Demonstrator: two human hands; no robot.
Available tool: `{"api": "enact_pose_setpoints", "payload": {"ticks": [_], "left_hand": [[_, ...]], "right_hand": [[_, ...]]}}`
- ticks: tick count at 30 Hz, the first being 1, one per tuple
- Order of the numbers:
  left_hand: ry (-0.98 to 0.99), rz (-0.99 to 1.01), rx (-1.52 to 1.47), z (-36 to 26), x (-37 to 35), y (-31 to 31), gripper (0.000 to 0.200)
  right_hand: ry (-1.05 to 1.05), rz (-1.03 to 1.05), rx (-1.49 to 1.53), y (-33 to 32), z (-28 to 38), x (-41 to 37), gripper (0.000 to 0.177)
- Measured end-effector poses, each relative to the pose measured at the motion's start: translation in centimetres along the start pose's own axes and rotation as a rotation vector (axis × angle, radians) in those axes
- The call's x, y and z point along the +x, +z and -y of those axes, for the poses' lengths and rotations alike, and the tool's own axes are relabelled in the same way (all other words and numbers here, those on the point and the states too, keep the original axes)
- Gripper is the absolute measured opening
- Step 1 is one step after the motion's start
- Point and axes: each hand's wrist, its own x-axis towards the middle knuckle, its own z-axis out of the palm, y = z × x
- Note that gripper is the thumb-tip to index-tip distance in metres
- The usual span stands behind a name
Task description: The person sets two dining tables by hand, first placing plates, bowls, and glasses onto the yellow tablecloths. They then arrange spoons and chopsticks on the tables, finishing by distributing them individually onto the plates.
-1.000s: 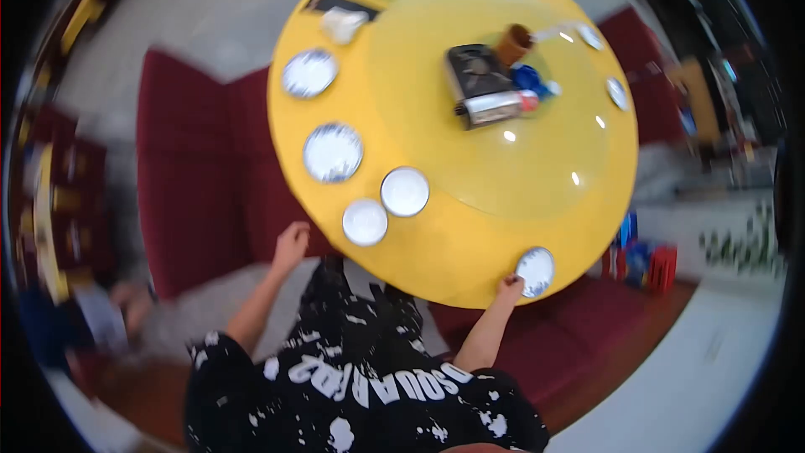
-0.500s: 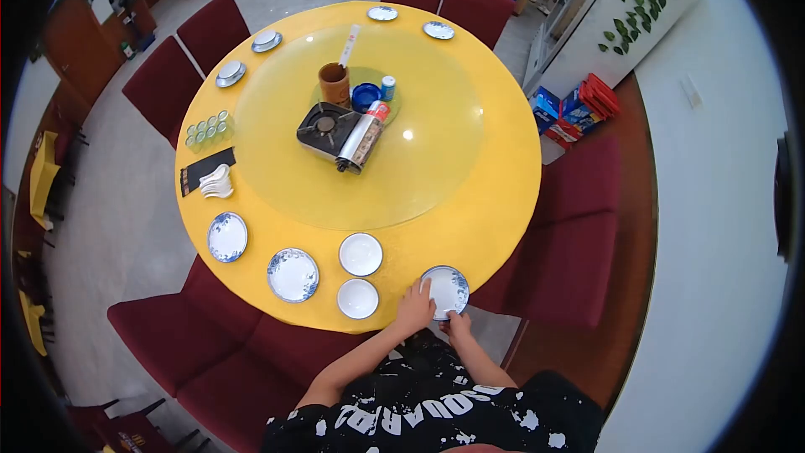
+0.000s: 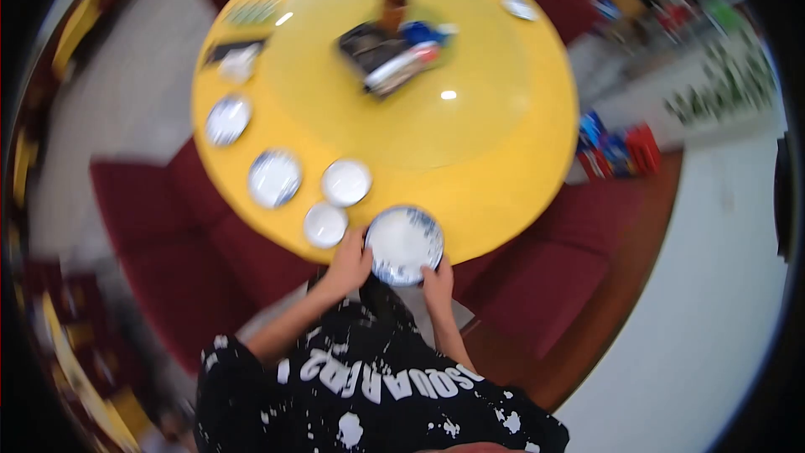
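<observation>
Between my two hands is a round white plate point(image 3: 402, 245) with a blue floral rim, at the table's near edge. My left hand point(image 3: 350, 262) grips its left side, and my right hand point(image 3: 438, 287) grips its lower right side, thumb over the rim. Whether another plate lies beneath cannot be made out. Just left of my left hand stands a small white bowl point(image 3: 325, 225), with a second white bowl point(image 3: 346, 182) behind it. Farther left lie a blue-patterned plate point(image 3: 274, 178) and another such plate point(image 3: 228, 120).
The round yellow table point(image 3: 495, 201) carries a glass turntable with a portable stove point(image 3: 373, 49) and a brown cup point(image 3: 392, 10). White spoons point(image 3: 239, 63) and glasses point(image 3: 253, 12) sit at left. Maroon chairs point(image 3: 537, 260) surround the table. Red and blue packages point(image 3: 620, 151) stand right.
The plate now looks larger and nearer to me, with both hands on opposite sides of its rim. My left hand has shifted from the plate's top to its left edge. The whole view has turned.
</observation>
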Motion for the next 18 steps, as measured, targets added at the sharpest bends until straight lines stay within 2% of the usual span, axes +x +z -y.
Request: {"api": "enact_pose_setpoints", "payload": {"ticks": [2,4,6,8,10,13,16,18], "left_hand": [[-0.155,-0.153,-0.106,-1.8,-0.8,-5.8,0.042],[-0.223,-0.367,-0.112,-0.5,-0.5,-9.9,0.042],[-0.343,-0.536,-0.279,2.8,-0.1,-13.2,0.042],[-0.408,-0.689,-0.166,9.2,2.0,-14.9,0.040],[-0.482,-0.785,-0.013,15.7,3.9,-15.7,0.041],[-0.556,-0.764,0.082,20.5,5.5,-15.3,0.029],[-0.628,-0.746,0.048,21.2,5.8,-15.2,0.030],[-0.701,-0.670,0.050,21.6,6.3,-15.5,0.038]], "right_hand": [[-0.354,0.174,-0.033,3.8,2.8,2.2,0.037],[-0.364,0.341,-0.220,9.5,9.7,3.8,0.036],[-0.388,0.482,-0.432,16.2,13.1,6.1,0.036],[-0.556,0.549,-0.677,23.8,13.0,10.6,0.036],[-0.422,0.674,-0.846,31.1,10.5,15.9,0.034],[-0.455,0.741,-0.986,37.1,5.5,20.9,0.034],[-0.536,0.685,-1.075,38.6,4.0,21.0,0.035],[-0.495,0.660,-1.118,38.9,3.2,21.0,0.037]]}}
